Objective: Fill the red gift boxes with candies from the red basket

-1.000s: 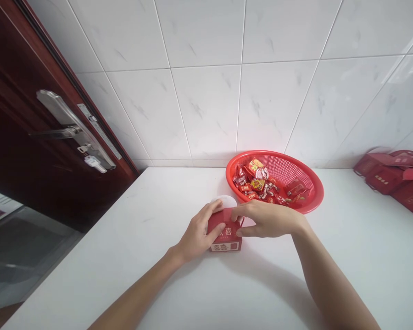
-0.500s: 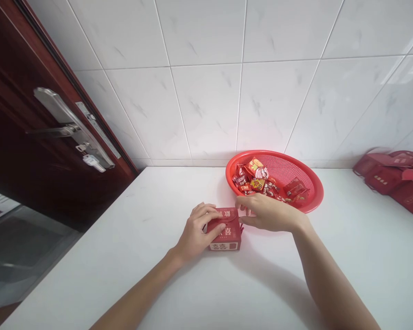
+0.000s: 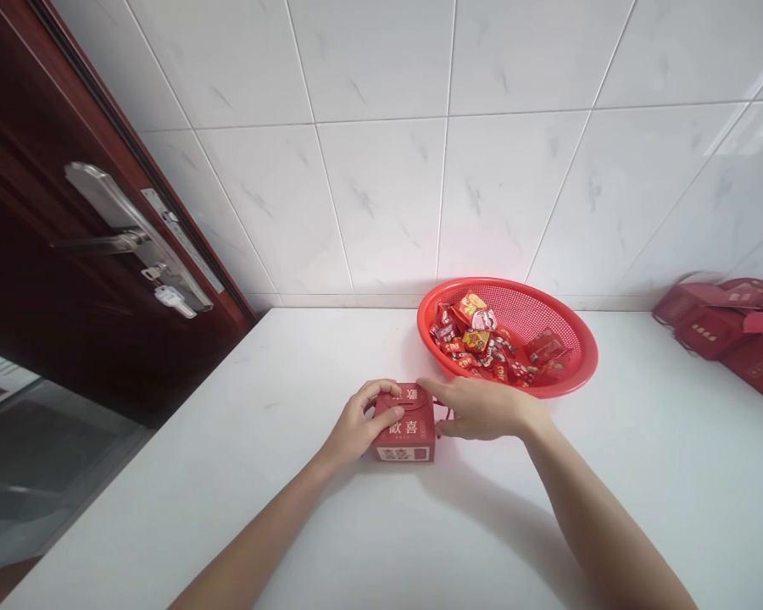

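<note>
Red gift box (image 3: 403, 442) is observed standing upright on a white table (image 3: 229, 500), just in front of a red plastic basket (image 3: 550, 388) and not touching it. The character 喜 is printed on its front face. In the head view, the box is held between both hands. The left hand (image 3: 361, 421) is clamped over the box's left upper corner, with the fingers curled across the top and the thumb laid along the front. The right hand (image 3: 483, 408) is placed against the box's right side, with the fingers extended over the top flap. Whether the box is pinched by that hand cannot be determined. A short red cord (image 3: 446, 415) is seen at the box's right side. Assorted wrapped sweets (image 3: 470, 326) and small red packets are contained in the basket. Further red boxes (image 3: 725, 332) are heaped at the table's far right. White marble-patterned wall tiles (image 3: 381, 178) are noted behind the table, and a dark red door (image 3: 38, 254) with a steel handle (image 3: 127, 229) and a hanging key (image 3: 171, 301) is noted at left.
</note>
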